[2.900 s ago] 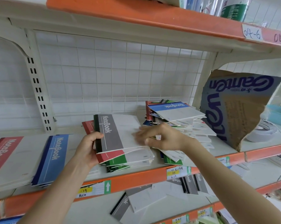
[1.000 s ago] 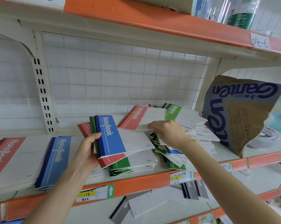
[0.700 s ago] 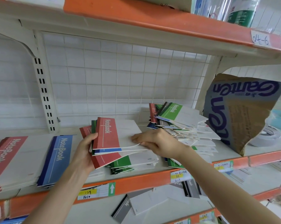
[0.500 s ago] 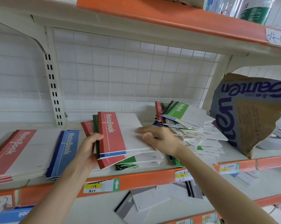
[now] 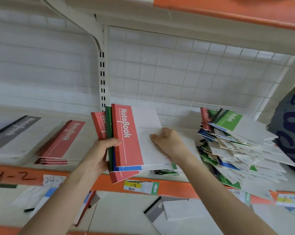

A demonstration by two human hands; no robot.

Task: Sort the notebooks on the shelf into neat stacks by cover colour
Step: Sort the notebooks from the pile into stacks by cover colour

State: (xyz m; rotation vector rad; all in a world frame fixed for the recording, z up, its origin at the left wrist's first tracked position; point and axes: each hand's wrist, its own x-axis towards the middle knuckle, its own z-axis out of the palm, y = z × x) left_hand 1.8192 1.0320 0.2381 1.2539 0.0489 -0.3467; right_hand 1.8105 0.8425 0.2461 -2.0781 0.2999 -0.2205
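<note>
- Several mixed notebooks (image 5: 126, 141) clamped in left hand (image 5: 99, 153), red cover newly on top.
- Right hand (image 5: 168, 141) flat, fingers loose, gripping nothing.
- Means red stack (image 5: 62, 143) next; jumbled pile (image 5: 241, 146) still unsorted.

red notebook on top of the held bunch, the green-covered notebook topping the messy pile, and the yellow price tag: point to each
red notebook on top of the held bunch (image 5: 126, 138), head view, red cover band
green-covered notebook topping the messy pile (image 5: 229, 119), head view, green band
yellow price tag (image 5: 132, 185), head view, its middle
</note>
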